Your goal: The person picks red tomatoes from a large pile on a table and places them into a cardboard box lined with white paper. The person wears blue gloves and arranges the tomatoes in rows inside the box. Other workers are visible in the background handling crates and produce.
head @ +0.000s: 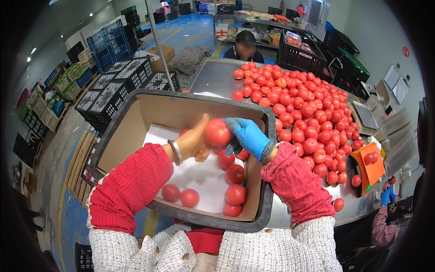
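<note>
A red tomato (217, 132) is held up over a black-rimmed crate (268, 170). My right hand (249, 136), in a blue glove, has its fingers on the tomato's right side. Bare, with bangles at the wrist, my left hand (192, 139) is at its left side, thumb raised apart from the curled fingers. Brown cardboard (163, 108) lines the crate walls, and white paper (197, 173) covers the bottom. Several tomatoes (235, 194) form a row along the crate's right side; two more (189, 198) sit at the near left. My hands partly hide others.
A big tomato heap (309, 115) covers the steel table (210, 76) on the right. Beside it is an orange scale (370, 166) bearing tomatoes. One person (244, 47) is beyond the table; another, blue-gloved (385, 197), works at the right. Black crates (119, 85) are stacked at the left.
</note>
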Demonstrator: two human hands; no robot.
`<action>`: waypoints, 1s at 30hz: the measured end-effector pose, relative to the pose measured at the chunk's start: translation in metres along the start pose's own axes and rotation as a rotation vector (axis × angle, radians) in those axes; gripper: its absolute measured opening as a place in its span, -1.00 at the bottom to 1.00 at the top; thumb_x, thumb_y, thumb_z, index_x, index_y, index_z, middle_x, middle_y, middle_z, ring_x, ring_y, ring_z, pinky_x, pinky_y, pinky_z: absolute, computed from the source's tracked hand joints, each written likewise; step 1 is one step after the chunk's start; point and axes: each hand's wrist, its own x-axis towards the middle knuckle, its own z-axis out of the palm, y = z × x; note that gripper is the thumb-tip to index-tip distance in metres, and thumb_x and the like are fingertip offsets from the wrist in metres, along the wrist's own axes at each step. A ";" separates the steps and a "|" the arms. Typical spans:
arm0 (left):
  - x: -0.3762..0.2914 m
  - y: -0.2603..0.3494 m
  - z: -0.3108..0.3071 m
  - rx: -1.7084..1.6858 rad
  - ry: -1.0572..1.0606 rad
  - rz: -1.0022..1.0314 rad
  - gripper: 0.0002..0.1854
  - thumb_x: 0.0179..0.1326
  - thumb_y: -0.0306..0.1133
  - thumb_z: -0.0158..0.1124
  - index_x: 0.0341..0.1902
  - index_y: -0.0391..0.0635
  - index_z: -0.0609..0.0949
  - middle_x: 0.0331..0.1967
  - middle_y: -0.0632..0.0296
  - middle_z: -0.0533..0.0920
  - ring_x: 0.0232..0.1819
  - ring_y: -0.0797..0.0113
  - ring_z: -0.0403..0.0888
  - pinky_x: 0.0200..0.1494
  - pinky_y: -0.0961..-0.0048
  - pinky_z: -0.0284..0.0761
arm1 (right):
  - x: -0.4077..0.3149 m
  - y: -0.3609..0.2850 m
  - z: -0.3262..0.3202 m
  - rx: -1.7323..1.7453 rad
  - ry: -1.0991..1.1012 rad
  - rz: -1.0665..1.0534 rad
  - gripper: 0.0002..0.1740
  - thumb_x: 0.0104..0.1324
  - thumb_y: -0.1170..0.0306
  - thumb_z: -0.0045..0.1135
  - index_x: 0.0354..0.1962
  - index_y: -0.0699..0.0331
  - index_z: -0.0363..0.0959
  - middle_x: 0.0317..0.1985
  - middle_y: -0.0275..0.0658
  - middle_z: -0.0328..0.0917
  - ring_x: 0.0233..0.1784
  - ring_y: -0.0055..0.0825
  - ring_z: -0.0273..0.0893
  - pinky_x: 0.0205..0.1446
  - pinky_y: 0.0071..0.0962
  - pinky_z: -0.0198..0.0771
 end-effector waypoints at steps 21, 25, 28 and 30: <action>-0.001 -0.002 0.006 0.202 0.182 -0.052 0.02 0.10 0.55 -0.61 -0.37 -0.23 0.54 -0.81 0.18 0.41 -0.73 0.33 0.42 -0.67 0.50 0.27 | -0.003 -0.004 0.003 -0.212 -0.088 0.048 -0.39 0.25 0.07 0.17 0.09 0.34 0.34 -0.37 -0.25 0.55 -0.46 -0.58 0.52 -0.43 -0.57 0.46; 0.002 -0.006 0.002 0.252 0.177 -0.065 0.01 0.09 0.56 -0.62 -0.41 -0.20 0.54 -0.80 0.21 0.42 -0.71 0.33 0.45 -0.67 0.52 0.29 | 0.001 0.004 0.000 -0.253 -0.098 0.039 -0.46 0.29 0.13 0.11 0.09 0.32 0.35 -0.43 -0.25 0.54 -0.53 -0.58 0.49 -0.47 -0.58 0.42; 0.004 -0.009 -0.001 0.285 0.160 -0.083 0.01 0.08 0.57 -0.62 -0.39 -0.19 0.53 -0.73 0.19 0.47 -0.67 0.35 0.47 -0.64 0.52 0.32 | 0.003 0.010 -0.001 -0.298 -0.092 0.035 -0.44 0.30 0.15 0.07 0.14 0.32 0.31 -0.42 -0.23 0.55 -0.53 -0.57 0.51 -0.44 -0.56 0.42; 0.003 -0.009 0.001 0.296 0.173 -0.103 -0.03 0.10 0.55 -0.62 -0.33 -0.12 0.53 -0.73 0.20 0.49 -0.65 0.36 0.48 -0.60 0.51 0.30 | 0.002 0.007 0.000 -0.348 -0.089 0.046 -0.39 0.29 0.19 0.05 0.21 0.32 0.23 -0.38 -0.20 0.57 -0.49 -0.55 0.55 -0.39 -0.53 0.45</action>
